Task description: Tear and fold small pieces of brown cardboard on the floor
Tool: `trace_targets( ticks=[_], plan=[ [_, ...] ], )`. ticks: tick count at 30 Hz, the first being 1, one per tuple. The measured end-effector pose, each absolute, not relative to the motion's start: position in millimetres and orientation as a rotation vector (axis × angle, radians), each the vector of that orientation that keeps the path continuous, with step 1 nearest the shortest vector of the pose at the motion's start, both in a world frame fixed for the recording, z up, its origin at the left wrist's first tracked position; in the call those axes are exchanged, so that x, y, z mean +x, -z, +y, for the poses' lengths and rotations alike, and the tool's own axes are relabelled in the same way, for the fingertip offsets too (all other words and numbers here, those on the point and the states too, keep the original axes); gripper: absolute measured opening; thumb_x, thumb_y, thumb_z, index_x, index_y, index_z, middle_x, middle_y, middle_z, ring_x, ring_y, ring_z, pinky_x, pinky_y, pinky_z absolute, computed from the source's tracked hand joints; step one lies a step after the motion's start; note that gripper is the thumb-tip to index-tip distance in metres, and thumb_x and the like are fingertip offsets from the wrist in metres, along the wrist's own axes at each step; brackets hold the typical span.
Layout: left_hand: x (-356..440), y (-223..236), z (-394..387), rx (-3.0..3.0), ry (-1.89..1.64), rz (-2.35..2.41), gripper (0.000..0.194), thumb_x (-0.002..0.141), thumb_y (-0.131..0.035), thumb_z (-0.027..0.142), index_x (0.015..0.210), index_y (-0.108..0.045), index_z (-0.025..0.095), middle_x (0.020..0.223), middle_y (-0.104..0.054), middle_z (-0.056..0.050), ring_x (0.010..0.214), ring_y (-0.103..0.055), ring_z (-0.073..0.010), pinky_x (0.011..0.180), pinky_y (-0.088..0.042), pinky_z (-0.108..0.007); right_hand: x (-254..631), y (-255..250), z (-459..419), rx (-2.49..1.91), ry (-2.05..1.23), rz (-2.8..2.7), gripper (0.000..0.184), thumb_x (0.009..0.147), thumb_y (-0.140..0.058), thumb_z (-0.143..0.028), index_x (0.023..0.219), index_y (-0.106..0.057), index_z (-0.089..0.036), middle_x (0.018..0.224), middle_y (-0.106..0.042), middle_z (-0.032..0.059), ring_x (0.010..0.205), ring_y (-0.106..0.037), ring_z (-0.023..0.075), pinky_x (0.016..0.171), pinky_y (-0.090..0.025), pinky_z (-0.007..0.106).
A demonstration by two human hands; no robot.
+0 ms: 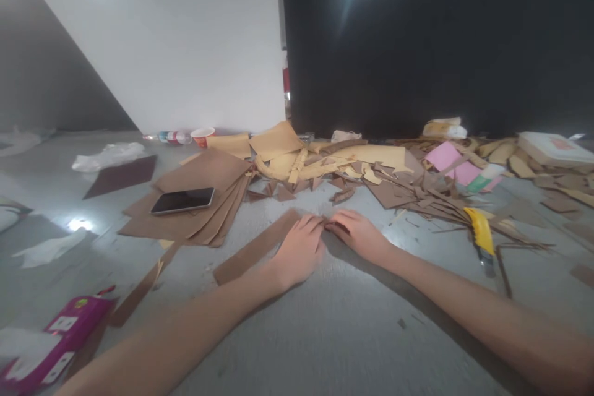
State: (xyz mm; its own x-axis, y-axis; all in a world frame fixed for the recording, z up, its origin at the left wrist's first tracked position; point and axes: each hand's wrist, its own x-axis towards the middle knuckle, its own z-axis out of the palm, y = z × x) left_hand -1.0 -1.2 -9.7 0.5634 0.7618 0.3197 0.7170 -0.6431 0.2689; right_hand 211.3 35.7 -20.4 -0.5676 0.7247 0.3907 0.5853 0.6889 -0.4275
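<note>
Left hand (pixel 299 247) bent over the far end of a brown strip (pixel 257 247), right hand (pixel 355 235) curled just beside it with fingertips drawn in, I cannot tell whether either is pinching the strip or merely pressing. It lies flat near the middle of the grey table (pixel 288 340), slanting toward the near left corner. I judge it light, stiffish like card, not slippery, easily creased, best held by its long edges. Pointed scraps (pixel 284 192) lie just beyond my fingers, a phone (pixel 182 200) rests on brown sheets (pixel 218 167) to the left, a yellow cutter (pixel 481 232) lies to the right, and tan offcuts (pixel 385 156) line the far edge. My fingers, slightly blurred, hide the strip's end; a purple packet (pixel 86 317) is cut off at lower left.
</note>
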Motion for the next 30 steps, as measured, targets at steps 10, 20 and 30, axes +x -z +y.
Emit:
trace_targets(
  ticks=[10,20,30],
  plan=[
    [-2,8,1,2.691,-0.571,1.229,0.040,0.097,-0.044,0.007,0.132,-0.063,0.008,0.146,-0.061,-0.017,0.142,-0.050,-0.0286,0.120,-0.042,-0.048,211,22,37,-1.085,-0.298,-2.351,0.022,0.109,-0.052,-0.029,0.094,-0.065,-0.022,0.092,-0.070,0.0043,0.090,-0.065,0.0212,0.084,-0.046,0.034],
    [-3,2,1,2.597,-0.573,1.239,0.045,0.091,-0.040,-0.001,0.131,-0.056,0.013,0.134,-0.065,-0.017,0.130,-0.060,-0.0285,0.110,-0.050,-0.048,210,22,37,-1.241,-0.286,-2.299,0.019,0.107,-0.054,-0.029,0.092,-0.063,-0.022,0.090,-0.070,0.0042,0.086,-0.062,0.0215,0.079,-0.043,0.033],
    [-6,4,5,2.800,-0.464,1.090,0.053,0.090,-0.043,0.002,0.141,-0.055,0.010,0.145,-0.061,-0.018,0.140,-0.053,-0.0289,0.118,-0.043,-0.048,211,30,42,-1.354,-0.219,-2.303,0.020,0.107,-0.055,-0.031,0.092,-0.062,-0.020,0.089,-0.071,0.0055,0.085,-0.064,0.0221,0.076,-0.042,0.032]
  ],
)
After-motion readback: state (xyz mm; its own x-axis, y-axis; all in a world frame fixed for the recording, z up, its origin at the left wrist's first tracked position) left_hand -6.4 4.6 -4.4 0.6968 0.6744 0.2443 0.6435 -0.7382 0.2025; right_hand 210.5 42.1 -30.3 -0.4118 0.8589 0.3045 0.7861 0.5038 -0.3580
